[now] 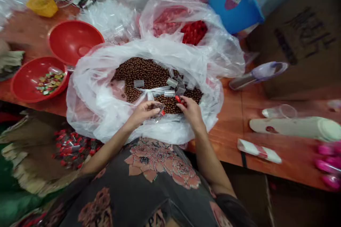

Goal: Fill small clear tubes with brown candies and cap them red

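My left hand [143, 113] is closed around a small clear plastic container [160, 107] with a bit of red at its lower end. Between the fingertips of my right hand [190, 110] is a small red cap [177, 98]. Both hands are over the near side of a large open white plastic bag [90, 88], which holds a heap of small brown balls [138, 69]. Several clear plastic tubes lie on the balls, among them one tube [169, 93] between my hands and another tube [139, 83] to the left. What the left-hand container holds is hard to make out.
Behind stands a bag of red pieces [195, 32] beside a blue bucket [234, 3]. At left are an upper red bowl [74, 39] and a lower red bowl [23, 83] with colourful bits. A box of red-capped containers [70, 145] sits below; a white bottle [287, 128] lies right.
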